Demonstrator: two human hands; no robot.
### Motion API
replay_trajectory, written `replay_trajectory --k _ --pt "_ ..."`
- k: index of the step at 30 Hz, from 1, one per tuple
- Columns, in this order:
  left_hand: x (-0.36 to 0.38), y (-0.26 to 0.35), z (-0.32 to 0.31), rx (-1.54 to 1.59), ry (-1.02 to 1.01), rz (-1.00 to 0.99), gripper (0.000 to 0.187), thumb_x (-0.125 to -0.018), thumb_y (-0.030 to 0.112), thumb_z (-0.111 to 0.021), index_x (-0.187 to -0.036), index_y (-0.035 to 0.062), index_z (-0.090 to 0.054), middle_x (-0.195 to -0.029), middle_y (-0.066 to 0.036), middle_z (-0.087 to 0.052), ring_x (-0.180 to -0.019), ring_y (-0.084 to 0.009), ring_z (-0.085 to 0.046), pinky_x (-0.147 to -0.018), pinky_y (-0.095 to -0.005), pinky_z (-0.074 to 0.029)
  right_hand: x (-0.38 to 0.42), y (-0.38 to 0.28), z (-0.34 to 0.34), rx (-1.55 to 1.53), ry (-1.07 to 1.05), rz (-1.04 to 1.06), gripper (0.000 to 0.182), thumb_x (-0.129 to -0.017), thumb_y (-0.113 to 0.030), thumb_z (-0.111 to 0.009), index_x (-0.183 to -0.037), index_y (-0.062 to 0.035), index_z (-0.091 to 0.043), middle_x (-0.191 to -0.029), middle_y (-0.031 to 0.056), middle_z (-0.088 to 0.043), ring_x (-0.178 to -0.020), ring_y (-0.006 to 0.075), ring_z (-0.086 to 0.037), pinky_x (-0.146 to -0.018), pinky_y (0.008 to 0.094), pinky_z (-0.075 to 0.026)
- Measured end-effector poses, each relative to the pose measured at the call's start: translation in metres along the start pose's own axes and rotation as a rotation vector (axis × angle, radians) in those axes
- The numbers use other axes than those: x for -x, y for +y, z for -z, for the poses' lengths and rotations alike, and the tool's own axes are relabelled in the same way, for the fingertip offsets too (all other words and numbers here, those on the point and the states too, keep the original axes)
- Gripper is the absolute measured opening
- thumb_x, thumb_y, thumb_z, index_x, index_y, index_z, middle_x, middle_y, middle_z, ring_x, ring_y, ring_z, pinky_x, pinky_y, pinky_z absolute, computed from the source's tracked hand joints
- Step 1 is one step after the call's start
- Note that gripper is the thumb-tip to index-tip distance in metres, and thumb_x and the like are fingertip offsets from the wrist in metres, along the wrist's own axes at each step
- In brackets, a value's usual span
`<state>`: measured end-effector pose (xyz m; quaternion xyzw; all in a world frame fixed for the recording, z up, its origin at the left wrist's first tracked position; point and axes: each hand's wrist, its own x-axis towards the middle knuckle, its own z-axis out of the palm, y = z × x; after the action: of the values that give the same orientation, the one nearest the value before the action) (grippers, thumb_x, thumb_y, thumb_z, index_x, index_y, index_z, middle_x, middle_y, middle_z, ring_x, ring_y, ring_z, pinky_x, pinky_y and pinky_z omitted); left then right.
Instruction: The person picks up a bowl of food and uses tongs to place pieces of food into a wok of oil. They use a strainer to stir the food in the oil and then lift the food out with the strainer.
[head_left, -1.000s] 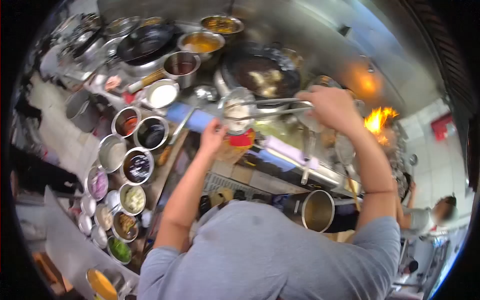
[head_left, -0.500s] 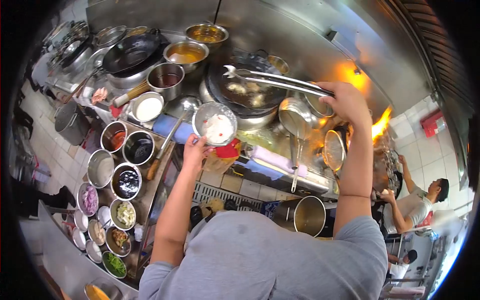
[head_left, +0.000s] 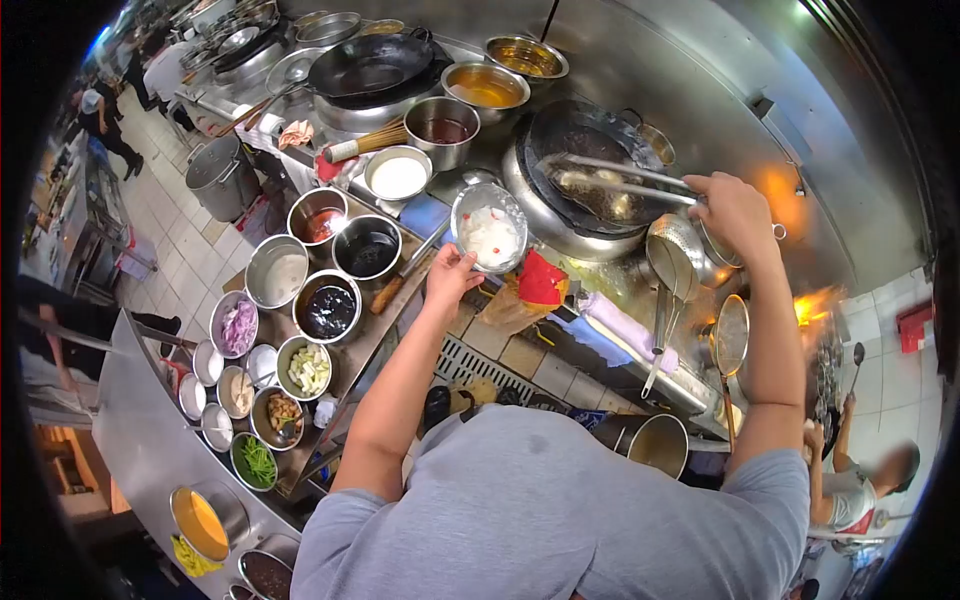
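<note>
Two hands are busy over this crowded cooking line, each with something in its grip. The left hand has fingers and thumb closed on the near rim of a metal bowl, where white stuff with red flecks sits. The right hand is wrapped round the back end of long metal tongs, whose long axis runs from that fist towards the person's left, out across the dark wok. Pale pieces lie in the wok, under and beside the arms of the tongs; whether the tips touch any of them, I can't tell from where I stand.

What counts most is how bowl and tongs lie to one another: the bowl sits to the left of the tips and closer to the cook's body, just beyond the wok's near-left side, so the tongs point roughly its way but pass behind it. Of the two hands, the right has its tool over the wok. Just below the bowl sits a red packet (bright enough to catch anybody's eye), close to the left hand.
</note>
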<state>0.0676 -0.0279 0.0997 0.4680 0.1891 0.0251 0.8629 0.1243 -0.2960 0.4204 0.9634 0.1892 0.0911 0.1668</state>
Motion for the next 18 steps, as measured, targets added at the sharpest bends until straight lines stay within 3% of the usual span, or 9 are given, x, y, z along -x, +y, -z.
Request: replay_trajectory --k 4,7,9,16,18 --pt "-0.004 -0.003 -0.005 -0.143 -0.061 -0.126 0.014 -0.083 0.008 -0.053 -0.074 0.0075 -0.043 -0.078 -0.002 -0.055 -0.063 -0.0100 -0.055 -0.057 -0.0231 -0.049 0.015 -0.036 0.014 0.119 0.014 0.285 0.025 -0.071 -0.022 -0.062 -0.096 -0.0174 -0.061 -0.076 0.0084 -0.058 -0.077 0.0245 -0.060 -0.063 0.0381 -0.048" --pt "-0.007 -0.011 -0.014 -0.203 -0.117 -0.212 0.013 -0.083 0.008 -0.053 -0.074 0.0069 -0.043 -0.078 -0.002 -0.055 -0.064 -0.0092 -0.054 -0.056 -0.0225 -0.048 0.010 -0.056 0.002 0.209 -0.008 0.362 0.024 -0.069 -0.022 -0.064 -0.092 -0.0173 -0.061 -0.075 0.0064 -0.058 -0.075 0.0227 -0.060 -0.060 0.0368 -0.048" --pt "-0.004 -0.010 -0.016 -0.210 -0.131 -0.175 0.012 -0.084 0.009 -0.052 -0.076 0.0074 -0.043 -0.080 -0.002 -0.055 -0.066 -0.0100 -0.055 -0.059 -0.0237 -0.049 0.010 -0.052 0.005 0.241 -0.071 0.344 0.031 -0.068 -0.019 -0.065 -0.098 -0.0194 -0.060 -0.079 0.0028 -0.056 -0.076 0.0237 -0.058 -0.059 0.0363 -0.047" --pt "-0.004 0.002 -0.026 -0.004 -0.102 -0.018 0.012 -0.084 0.009 -0.052 -0.078 0.0080 -0.042 -0.081 -0.003 -0.052 -0.066 -0.0134 -0.057 -0.059 -0.0264 -0.051 0.051 -0.015 0.047 0.020 0.129 0.220 0.030 -0.067 -0.020 -0.064 -0.097 -0.0194 -0.061 -0.076 0.0044 -0.058 -0.075 0.0255 -0.057 -0.062 0.0368 -0.045" --pt "-0.009 0.003 -0.029 0.063 -0.091 0.009 0.013 -0.083 0.009 -0.053 -0.079 0.0079 -0.041 -0.080 -0.004 -0.048 -0.065 -0.0157 -0.057 -0.057 -0.0275 -0.051 0.057 -0.008 0.063 -0.070 0.064 0.037 0.032 -0.068 -0.019 -0.064 -0.099 -0.0175 -0.061 -0.077 0.0065 -0.058 -0.076 0.0275 -0.056 -0.065 0.0378 -0.044"
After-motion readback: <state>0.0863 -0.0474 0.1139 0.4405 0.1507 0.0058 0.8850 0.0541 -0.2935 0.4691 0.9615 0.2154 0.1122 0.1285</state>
